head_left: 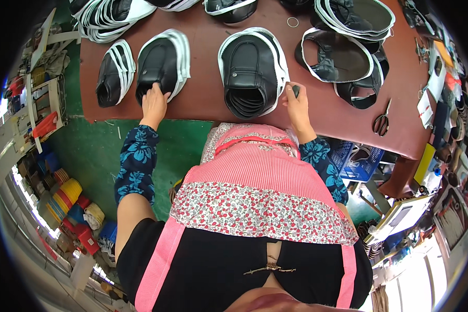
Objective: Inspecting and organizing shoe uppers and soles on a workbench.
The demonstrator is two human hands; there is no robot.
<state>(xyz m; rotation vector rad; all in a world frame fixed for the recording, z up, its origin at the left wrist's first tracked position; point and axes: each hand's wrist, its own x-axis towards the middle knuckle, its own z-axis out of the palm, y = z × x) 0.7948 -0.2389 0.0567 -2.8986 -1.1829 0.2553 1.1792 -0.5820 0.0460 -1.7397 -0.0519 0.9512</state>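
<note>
Along the near edge of the brown surface (203, 101) your left hand (154, 104) rests with fingers spread on the near end of a stack of black shoe uppers with white trim (163, 63), touching it but not clamped on it. Your right hand (297, 101) sits further right along the same edge, fingers together around a small dark tool (295, 91), just beside the larger middle stack of black uppers (252, 70). Both stacks lie flat, close to the near edge. These pieces look light, soft and floppy, so a single layer would likely sag; taking hold at the stiffer trimmed rim, or pinching the whole stack at its near end, seems the surest grip. More uppers lie toward the far edge and the far right corner (343, 52), and scissors (381, 124) rest near the right edge. Below the surface's right side a blue plastic crate (363, 160) holds what seem to be dark and white pieces; you cannot tell exactly what.
</note>
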